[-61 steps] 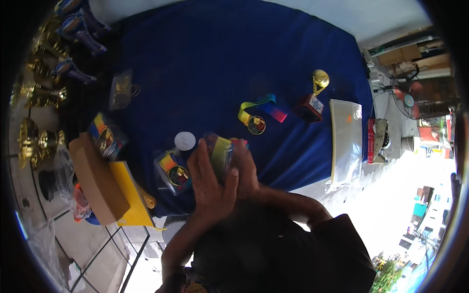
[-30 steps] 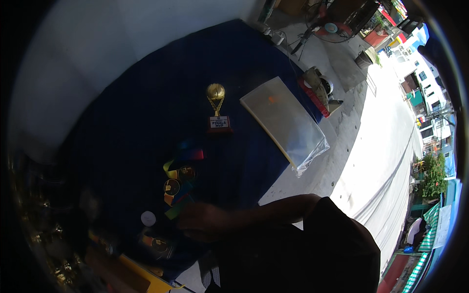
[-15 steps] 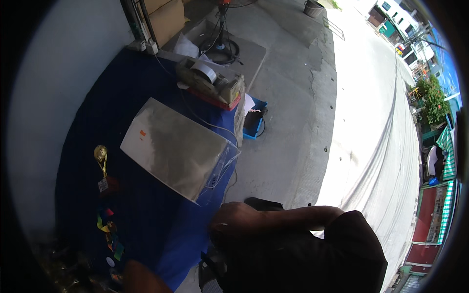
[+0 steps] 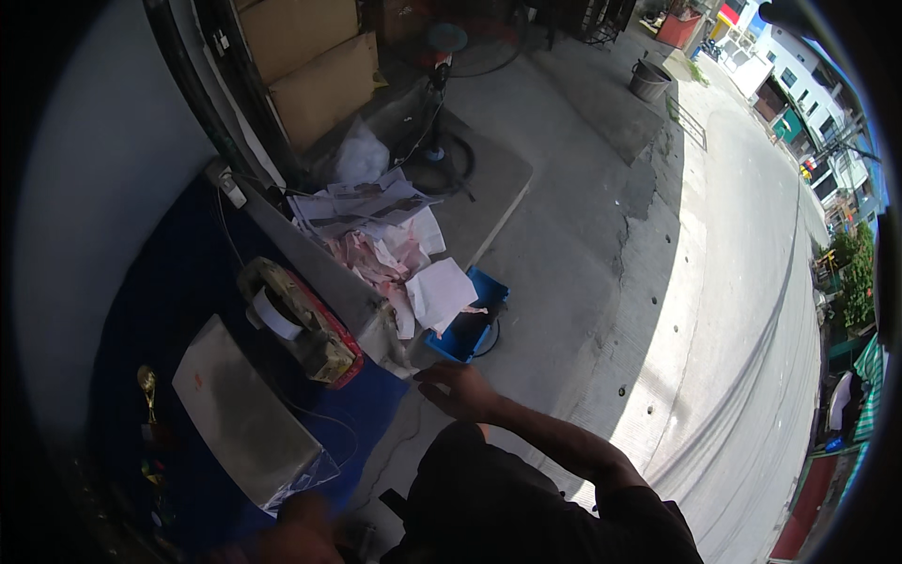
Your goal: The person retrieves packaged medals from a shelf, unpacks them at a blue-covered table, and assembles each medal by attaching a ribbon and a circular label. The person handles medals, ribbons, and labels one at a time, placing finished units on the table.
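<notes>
My right hand (image 4: 458, 389) reaches out past the table corner, a little short of a blue plastic bin (image 4: 460, 340) on the ground. Its fingers are stretched out and nothing shows in them. At the lower edge, my left hand (image 4: 305, 528) is dark and smeared, close to the near end of a grey-silver flat sheet (image 4: 242, 404) in clear plastic wrap. Its fingers cannot be made out. The sheet lies on a dark blue cloth (image 4: 155, 282). On the same cloth, a tape dispenser (image 4: 310, 329) holds a wide roll of tape (image 4: 277, 315).
Crumpled and flat papers (image 4: 371, 254) lie beside the table, some over the bin. A gold trophy (image 4: 147, 390) stands at the left. Beyond are a stand fan (image 4: 440, 141), cardboard (image 4: 324, 89) and a grey bucket (image 4: 650, 80). A sunlit street (image 4: 742, 282) runs along the right.
The view has swung, so table things appear lower and the papers show fully. My right hand has gone from close to my body out toward the blue bin. My left hand appears nearer the wrapped sheet.
</notes>
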### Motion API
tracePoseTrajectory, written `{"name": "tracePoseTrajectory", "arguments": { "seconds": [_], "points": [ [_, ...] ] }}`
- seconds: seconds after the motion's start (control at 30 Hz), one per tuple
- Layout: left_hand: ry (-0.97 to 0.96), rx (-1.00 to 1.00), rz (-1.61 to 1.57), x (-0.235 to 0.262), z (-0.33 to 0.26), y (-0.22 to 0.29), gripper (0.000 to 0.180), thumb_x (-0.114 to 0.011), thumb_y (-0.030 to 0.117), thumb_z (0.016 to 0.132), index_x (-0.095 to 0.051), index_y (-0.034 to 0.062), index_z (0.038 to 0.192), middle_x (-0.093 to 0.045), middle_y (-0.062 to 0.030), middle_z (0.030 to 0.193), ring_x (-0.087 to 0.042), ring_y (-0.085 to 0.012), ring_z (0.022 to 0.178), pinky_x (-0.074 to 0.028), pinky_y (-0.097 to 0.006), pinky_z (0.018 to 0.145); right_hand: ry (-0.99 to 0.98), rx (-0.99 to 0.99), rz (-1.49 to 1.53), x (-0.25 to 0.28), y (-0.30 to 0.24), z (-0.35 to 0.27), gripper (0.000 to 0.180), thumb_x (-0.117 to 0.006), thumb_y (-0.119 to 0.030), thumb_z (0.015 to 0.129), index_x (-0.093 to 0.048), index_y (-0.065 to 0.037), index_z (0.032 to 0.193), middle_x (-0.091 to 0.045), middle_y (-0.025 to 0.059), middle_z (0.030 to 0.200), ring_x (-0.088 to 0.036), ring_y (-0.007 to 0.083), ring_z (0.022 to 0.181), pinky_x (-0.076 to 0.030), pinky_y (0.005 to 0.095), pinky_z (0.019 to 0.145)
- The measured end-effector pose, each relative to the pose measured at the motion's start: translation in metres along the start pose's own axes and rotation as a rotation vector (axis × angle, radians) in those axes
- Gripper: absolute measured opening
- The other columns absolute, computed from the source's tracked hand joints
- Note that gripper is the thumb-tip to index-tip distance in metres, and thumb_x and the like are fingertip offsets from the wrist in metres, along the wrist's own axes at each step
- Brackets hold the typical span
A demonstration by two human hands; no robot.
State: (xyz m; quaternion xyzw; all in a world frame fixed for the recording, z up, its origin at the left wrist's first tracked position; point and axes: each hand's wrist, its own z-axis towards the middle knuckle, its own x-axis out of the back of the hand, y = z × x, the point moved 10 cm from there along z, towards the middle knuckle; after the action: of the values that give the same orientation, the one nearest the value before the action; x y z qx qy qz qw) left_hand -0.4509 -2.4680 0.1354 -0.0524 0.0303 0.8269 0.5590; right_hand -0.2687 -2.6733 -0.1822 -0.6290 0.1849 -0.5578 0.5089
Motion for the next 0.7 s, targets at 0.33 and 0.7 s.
{"name": "tracePoseTrajectory", "arguments": {
  "seconds": [0.33, 0.7],
  "points": [
    [-0.47, 0.511, 0.706, -0.132, -0.298, -0.132, 0.026, -0.049, 0.026, 0.1, -0.059, 0.004, 0.091, -0.062, -0.0156, 0.083, -0.062, -0.0371, 0.076, -0.052, -0.048, 0.075, 0.028, -0.324, -0.119, 0.225, 0.237, 0.143, 0.037, -0.08, -0.024, 0.089, -0.07, 0.0, 0.116, -0.078, 0.0142, 0.093, -0.076, 0.0253, 0.088, -0.059, 0.0386, 0.08],
    [-0.306, 1.007, 1.53, -0.139, -0.307, -0.244, 0.029, -0.063, 0.021, 0.097, -0.058, 0.0015, 0.076, -0.055, -0.0112, 0.068, -0.053, -0.0272, 0.056, -0.04, -0.042, 0.055, 0.265, -0.426, -0.341, 0.386, 0.56, 0.566, 0.079, -0.077, -0.025, 0.086, -0.039, -0.007, 0.153, -0.059, 0.0228, 0.135, -0.058, 0.0377, 0.126, -0.047, 0.0468, 0.105]
  ]
}}
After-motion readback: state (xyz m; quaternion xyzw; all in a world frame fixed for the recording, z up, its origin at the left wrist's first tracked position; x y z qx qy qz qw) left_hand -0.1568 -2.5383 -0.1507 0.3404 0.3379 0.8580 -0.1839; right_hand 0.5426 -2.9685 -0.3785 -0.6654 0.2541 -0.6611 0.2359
